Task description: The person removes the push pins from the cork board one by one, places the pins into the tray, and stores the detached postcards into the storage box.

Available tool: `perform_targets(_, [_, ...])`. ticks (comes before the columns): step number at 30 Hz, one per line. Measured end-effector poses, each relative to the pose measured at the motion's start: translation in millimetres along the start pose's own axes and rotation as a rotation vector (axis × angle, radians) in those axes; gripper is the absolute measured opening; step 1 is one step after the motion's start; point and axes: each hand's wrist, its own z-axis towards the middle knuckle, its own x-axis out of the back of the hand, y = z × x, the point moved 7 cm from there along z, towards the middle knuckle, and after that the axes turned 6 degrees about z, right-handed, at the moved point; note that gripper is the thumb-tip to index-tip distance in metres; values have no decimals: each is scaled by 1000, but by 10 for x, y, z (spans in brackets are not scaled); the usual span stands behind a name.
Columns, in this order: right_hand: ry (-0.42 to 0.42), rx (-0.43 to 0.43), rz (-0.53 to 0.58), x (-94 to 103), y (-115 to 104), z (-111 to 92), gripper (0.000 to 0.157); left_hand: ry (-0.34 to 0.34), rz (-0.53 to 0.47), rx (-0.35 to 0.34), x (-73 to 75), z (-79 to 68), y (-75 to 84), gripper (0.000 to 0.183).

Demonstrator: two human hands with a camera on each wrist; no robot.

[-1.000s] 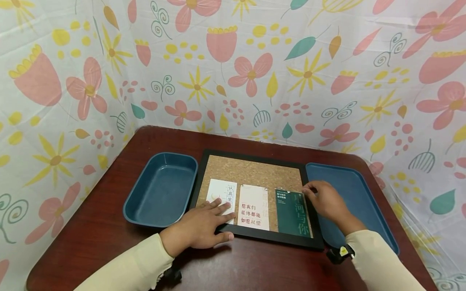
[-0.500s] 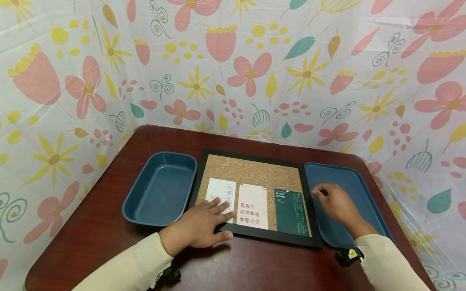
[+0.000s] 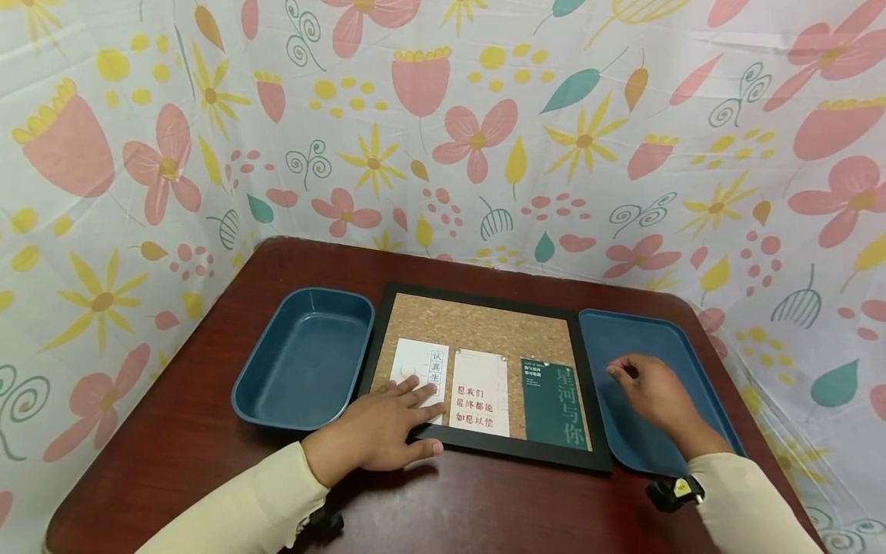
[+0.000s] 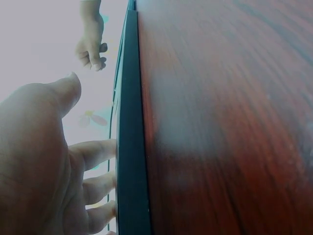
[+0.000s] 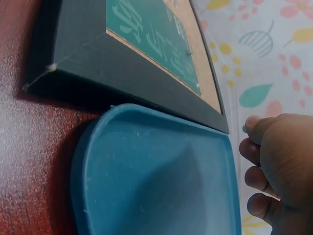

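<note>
My left hand (image 3: 388,425) lies with fingers spread over the lower part of a white card (image 3: 418,355) and the near edge of a black-framed corkboard (image 3: 477,312). Beside that card are a cream card with red lettering (image 3: 481,385) and a dark green card (image 3: 554,400), with small pins along their top edges. My right hand (image 3: 654,392) hangs over the blue tray (image 3: 623,331), fingers curled and thumb against the index finger. In the right wrist view a tiny pale-blue thing (image 5: 244,129) shows at its fingertips, too small to make out.
A deep blue bin (image 3: 304,362) stands left of the corkboard, its inside bare. The shallow tray adjoins the board's right side. All stand on a dark red wooden table (image 3: 498,508), with a flowered cloth (image 3: 477,192) hung behind and at the left.
My right hand has moved from the green card's upper right corner, off the board, to over the blue tray. The left hand has stayed in place.
</note>
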Motion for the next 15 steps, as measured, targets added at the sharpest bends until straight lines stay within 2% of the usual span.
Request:
perform_targets(9, [-9,-11,5,-20,3,0,24,-6,10,1,-2,3,-4,72])
perform_targets(15, [-4,19,2,-74,-84,54,21,-6,22,-1,15,1,9,73])
